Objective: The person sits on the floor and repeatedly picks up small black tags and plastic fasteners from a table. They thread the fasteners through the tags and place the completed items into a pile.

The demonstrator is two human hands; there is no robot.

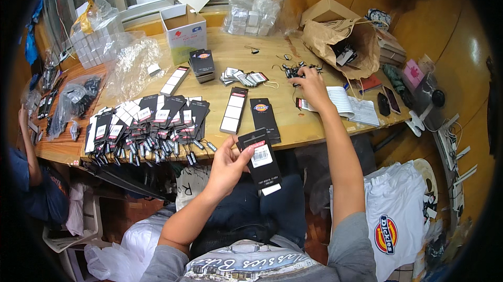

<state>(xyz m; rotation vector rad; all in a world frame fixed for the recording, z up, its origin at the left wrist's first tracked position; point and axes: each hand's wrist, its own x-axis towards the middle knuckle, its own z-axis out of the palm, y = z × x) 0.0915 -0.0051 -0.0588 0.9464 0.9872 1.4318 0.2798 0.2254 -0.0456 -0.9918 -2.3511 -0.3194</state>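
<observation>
A black hang tag (264, 164) with a white barcode sticker is pinched in my left hand (230, 162), held over my lap at the table's front edge. A small white slip sticks out below it. Across the table, my right hand (313, 89) reaches into a loose pile of black tag strings (293, 72), its fingertips bent together on one. On the wood between them lie a stack of black tags (263, 119) and a stack of white-labelled tags (234, 111). To the left, many finished-looking tags with strings (152, 125) are spread in overlapping rows, strings hanging over the edge.
Behind stand a small carton (184, 33), a stack of dark tags (202, 66) and fanned labels (243, 77). On the right are a brown paper bag (361, 46), an open notebook (361, 111) and a phone (391, 99). At far left, another person's arm (29, 145) shows.
</observation>
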